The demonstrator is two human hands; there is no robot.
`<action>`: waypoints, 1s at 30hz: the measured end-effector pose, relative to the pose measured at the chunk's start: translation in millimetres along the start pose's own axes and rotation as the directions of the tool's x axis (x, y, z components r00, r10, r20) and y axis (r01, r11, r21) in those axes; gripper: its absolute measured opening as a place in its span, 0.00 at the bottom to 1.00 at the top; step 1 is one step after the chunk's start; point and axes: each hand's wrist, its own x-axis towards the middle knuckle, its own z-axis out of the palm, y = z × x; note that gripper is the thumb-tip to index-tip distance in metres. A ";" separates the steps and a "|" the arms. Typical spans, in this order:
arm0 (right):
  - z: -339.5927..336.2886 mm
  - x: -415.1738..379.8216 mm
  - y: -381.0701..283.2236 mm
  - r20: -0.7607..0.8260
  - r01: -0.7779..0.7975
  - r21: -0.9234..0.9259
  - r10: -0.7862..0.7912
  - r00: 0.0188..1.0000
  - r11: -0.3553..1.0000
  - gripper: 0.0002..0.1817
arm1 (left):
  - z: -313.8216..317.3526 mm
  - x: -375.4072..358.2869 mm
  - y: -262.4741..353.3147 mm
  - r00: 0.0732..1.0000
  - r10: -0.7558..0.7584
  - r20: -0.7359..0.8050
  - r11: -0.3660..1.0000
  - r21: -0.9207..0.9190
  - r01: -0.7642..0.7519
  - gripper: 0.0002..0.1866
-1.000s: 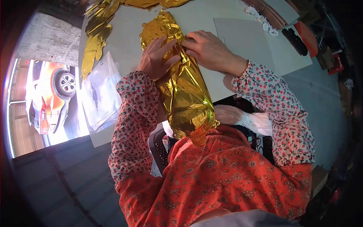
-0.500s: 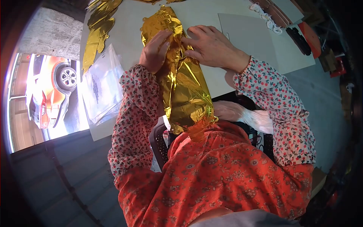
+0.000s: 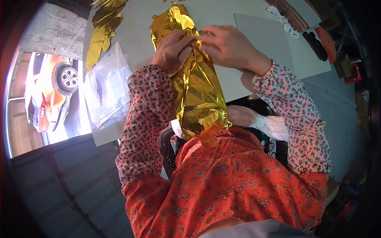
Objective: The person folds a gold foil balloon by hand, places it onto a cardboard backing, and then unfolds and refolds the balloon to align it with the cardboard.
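Note:
A long folded sheet of shiny gold foil [image 3: 198, 85] lies lengthwise on the pale table, its near end hanging toward my lap. My left hand [image 3: 172, 51] rests on the foil's upper left part, fingers bent over it and closed together. My right hand [image 3: 226, 47] is at the foil's right edge, its fingertips meeting the left fingers at the foil's middle. What the right fingertips pinch is hidden behind the hand.
More gold foil [image 3: 104, 33] and clear plastic bags [image 3: 106, 85] lie at the table's left. A grey board [image 3: 270, 43] is on the right, with white cord [image 3: 283, 22] and a black object [image 3: 314, 45] beyond. A basket with whitish plastic [image 3: 258, 121] stands below the table edge.
My left hand has moved right over the foil's middle. My right hand has lifted and its fingers have drawn together near the left ones. The view has shifted slightly.

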 end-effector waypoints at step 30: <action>59.0 115.4 29.7 0.273 -0.309 0.905 0.158 0.949 0.291 0.17 | 1.8 1.6 14.7 0.995 0.089 0.042 0.995 0.047 -0.091 0.19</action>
